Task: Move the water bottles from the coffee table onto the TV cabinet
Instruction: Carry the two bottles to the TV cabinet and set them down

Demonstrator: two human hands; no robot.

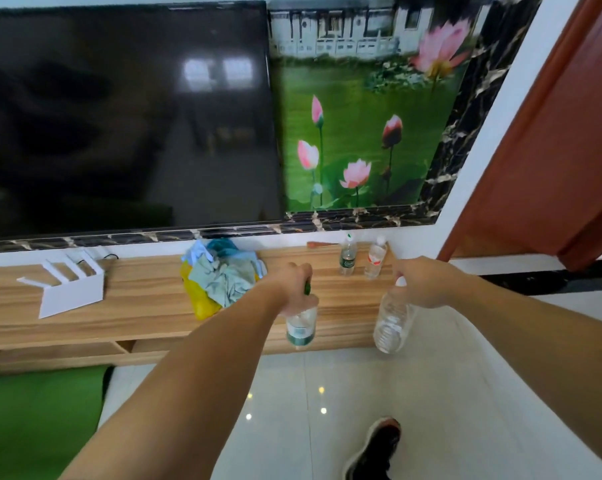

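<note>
My left hand (294,284) grips a clear bottle with a green label and green cap (301,325) by its neck, hanging in front of the wooden TV cabinet (136,299). My right hand (422,284) holds an unlabelled clear bottle with a white cap (393,320) by its top, also in the air at the cabinet's front right. Two more bottles stand upright on the cabinet's right end: a green-label one (348,256) and a red-label one (375,258). The coffee table is out of view.
A large dark TV (126,116) hangs above the cabinet. On the cabinet lie a pile of cloths on a yellow bag (220,275) and a white router (71,285). A green mat (40,420) covers the floor at left; my shoe (379,445) is on the white tiles.
</note>
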